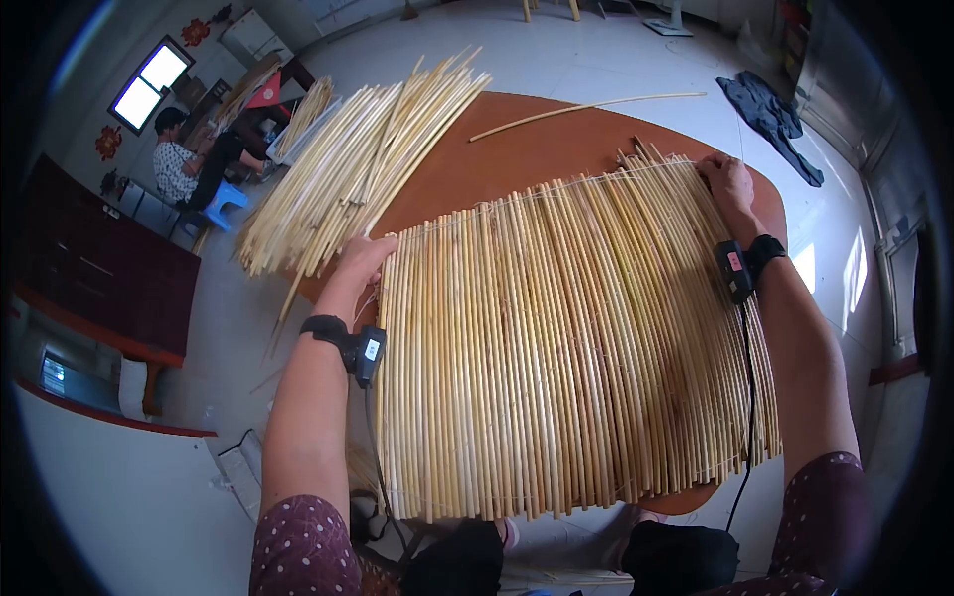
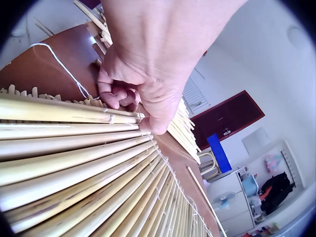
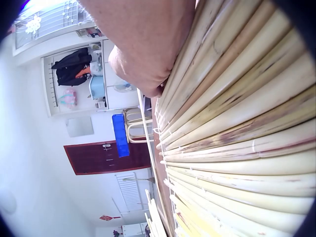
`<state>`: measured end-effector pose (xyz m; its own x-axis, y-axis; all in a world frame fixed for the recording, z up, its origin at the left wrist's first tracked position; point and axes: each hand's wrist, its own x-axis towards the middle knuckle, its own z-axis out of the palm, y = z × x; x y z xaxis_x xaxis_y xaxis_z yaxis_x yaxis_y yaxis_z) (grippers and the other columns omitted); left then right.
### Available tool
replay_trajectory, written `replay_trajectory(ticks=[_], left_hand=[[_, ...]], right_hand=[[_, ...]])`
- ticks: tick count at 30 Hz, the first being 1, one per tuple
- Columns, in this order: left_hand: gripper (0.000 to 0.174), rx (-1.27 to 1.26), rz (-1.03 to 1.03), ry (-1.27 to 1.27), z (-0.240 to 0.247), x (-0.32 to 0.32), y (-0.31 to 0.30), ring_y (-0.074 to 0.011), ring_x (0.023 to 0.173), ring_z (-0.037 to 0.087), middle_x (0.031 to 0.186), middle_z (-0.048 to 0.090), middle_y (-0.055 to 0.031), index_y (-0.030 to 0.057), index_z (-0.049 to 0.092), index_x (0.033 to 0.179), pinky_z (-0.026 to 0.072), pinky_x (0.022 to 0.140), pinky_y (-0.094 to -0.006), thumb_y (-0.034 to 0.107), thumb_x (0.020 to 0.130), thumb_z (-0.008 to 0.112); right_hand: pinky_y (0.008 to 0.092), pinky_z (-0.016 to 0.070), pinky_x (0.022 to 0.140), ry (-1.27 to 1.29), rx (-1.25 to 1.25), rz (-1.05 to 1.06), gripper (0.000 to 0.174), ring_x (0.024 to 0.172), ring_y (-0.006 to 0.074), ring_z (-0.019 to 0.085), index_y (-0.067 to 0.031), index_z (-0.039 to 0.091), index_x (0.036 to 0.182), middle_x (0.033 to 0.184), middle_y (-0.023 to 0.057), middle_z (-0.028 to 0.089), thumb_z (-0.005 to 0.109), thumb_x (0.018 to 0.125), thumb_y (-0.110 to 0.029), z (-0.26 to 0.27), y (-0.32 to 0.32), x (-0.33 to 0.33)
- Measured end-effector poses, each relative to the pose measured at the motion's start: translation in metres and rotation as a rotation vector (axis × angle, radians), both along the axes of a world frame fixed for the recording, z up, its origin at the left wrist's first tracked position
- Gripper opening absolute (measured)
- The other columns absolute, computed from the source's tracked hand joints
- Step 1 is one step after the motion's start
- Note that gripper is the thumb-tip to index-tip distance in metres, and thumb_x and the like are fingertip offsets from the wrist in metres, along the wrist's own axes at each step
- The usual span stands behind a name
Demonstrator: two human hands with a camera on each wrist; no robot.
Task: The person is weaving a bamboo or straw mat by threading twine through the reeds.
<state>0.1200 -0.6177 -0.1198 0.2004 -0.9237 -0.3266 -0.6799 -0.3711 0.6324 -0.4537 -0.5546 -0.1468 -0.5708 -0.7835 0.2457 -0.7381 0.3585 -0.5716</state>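
Observation:
A mat of pale reed stalks (image 1: 537, 348), tied side by side with thin string, spreads over a brown table (image 1: 427, 189). At its far left corner my left hand (image 1: 366, 260) pinches the end stalk, thumb on top. The left wrist view shows that hand (image 2: 148, 84) with its other fingers curled beside the edge, near a loose white string (image 2: 61, 64). My right hand (image 1: 730, 184) grips the far right corner; its fingertips are mostly hidden behind the stalks in the right wrist view. String knots (image 3: 165, 148) run along the stalk ends.
A big pile of loose stalks (image 1: 368, 149) lies at the table's far left, its ends overhanging. One single stalk (image 1: 586, 103) rests near the far edge. Dark clothing (image 1: 765, 114) is on the floor at right. A seated person (image 1: 179, 164) is at far left.

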Motion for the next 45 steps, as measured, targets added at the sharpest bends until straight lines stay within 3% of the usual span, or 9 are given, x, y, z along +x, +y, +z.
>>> replay_trajectory(ticks=[8,13,22,24,25,28,34,41,45], left_hand=[[0.033,0.047,-0.019,0.139,0.002,0.005,0.001,-0.0131,0.055,0.044,0.069,0.053,-0.0030,0.0023,0.059,0.079,0.0386,0.048,-0.0282,0.034,0.076,0.067],[0.031,0.008,-0.072,-0.002,-0.004,0.004,-0.004,-0.0105,0.046,0.042,0.058,0.050,-0.0001,0.0067,0.060,0.073,0.0336,0.042,-0.0250,0.036,0.080,0.066],[0.030,-0.007,0.029,-0.111,-0.003,0.004,-0.004,-0.0099,0.048,0.045,0.062,0.053,0.0007,0.0075,0.060,0.078,0.0369,0.046,-0.0239,0.036,0.080,0.069],[0.032,0.081,-0.067,0.222,-0.001,0.015,0.002,-0.0106,0.057,0.049,0.070,0.057,-0.0003,0.0070,0.063,0.079,0.0442,0.057,-0.0285,0.038,0.079,0.070],[0.023,0.094,-0.011,0.365,0.008,0.013,0.008,-0.0066,0.057,0.042,0.064,0.047,0.0045,0.0114,0.059,0.082,0.0396,0.056,-0.0242,0.033,0.085,0.067],[0.017,0.101,0.019,0.622,-0.004,0.037,0.002,-0.0052,0.061,0.046,0.067,0.047,0.0057,0.0101,0.059,0.089,0.0409,0.058,-0.0211,0.026,0.088,0.066],[0.013,-0.129,0.034,0.678,-0.018,0.045,0.016,-0.0048,0.063,0.048,0.081,0.057,0.0043,0.0083,0.062,0.096,0.0434,0.059,-0.0189,0.010,0.086,0.070],[0.014,-0.063,0.068,0.600,-0.016,0.048,0.009,-0.0055,0.062,0.050,0.083,0.060,0.0025,0.0071,0.063,0.098,0.0427,0.057,-0.0187,0.009,0.086,0.070],[0.009,-0.053,-0.020,0.803,-0.018,0.058,0.009,-0.0060,0.062,0.050,0.081,0.060,0.0021,0.0071,0.063,0.095,0.0423,0.056,-0.0188,0.007,0.087,0.068]], right_hand=[[0.0374,0.0507,0.075,-0.002,-0.004,-0.006,0.029,0.082,0.0241,0.067,-0.0136,0.073,0.093,0.085,0.0081,0.071,0.065,0.080,-0.038,0.001,0.003,0.001],[0.0394,0.0502,0.080,-0.006,0.030,-0.016,0.028,0.091,0.0274,0.067,-0.0151,0.074,0.094,0.091,0.0087,0.072,0.064,0.081,-0.037,0.009,0.006,0.008],[0.0385,0.0503,0.081,-0.020,0.031,-0.009,0.028,0.091,0.0271,0.067,-0.0149,0.074,0.095,0.092,0.0088,0.072,0.064,0.080,-0.037,0.009,0.006,0.008],[0.0386,0.0504,0.081,-0.017,0.022,-0.009,0.028,0.091,0.0271,0.067,-0.0149,0.074,0.095,0.092,0.0089,0.072,0.064,0.080,-0.036,0.008,0.006,0.009],[0.0386,0.0504,0.081,-0.011,0.015,-0.011,0.028,0.091,0.0270,0.067,-0.0149,0.074,0.095,0.092,0.0090,0.072,0.064,0.080,-0.036,0.007,0.007,0.009],[0.0385,0.0504,0.081,-0.036,0.038,-0.012,0.028,0.091,0.0271,0.067,-0.0142,0.074,0.095,0.092,0.0091,0.072,0.064,0.080,-0.036,0.006,0.004,0.006],[0.0373,0.0506,0.077,0.006,-0.028,0.015,0.028,0.084,0.0237,0.068,-0.0141,0.074,0.093,0.087,0.0075,0.072,0.066,0.079,-0.038,-0.001,0.002,0.001],[0.0383,0.0505,0.079,0.013,0.024,-0.005,0.028,0.088,0.0259,0.067,-0.0143,0.074,0.094,0.090,0.0079,0.072,0.064,0.081,-0.036,0.005,0.004,0.006],[0.0380,0.0504,0.078,0.006,0.018,0.004,0.028,0.086,0.0246,0.067,-0.0148,0.074,0.094,0.088,0.0077,0.072,0.065,0.080,-0.037,0.002,0.001,0.002]])
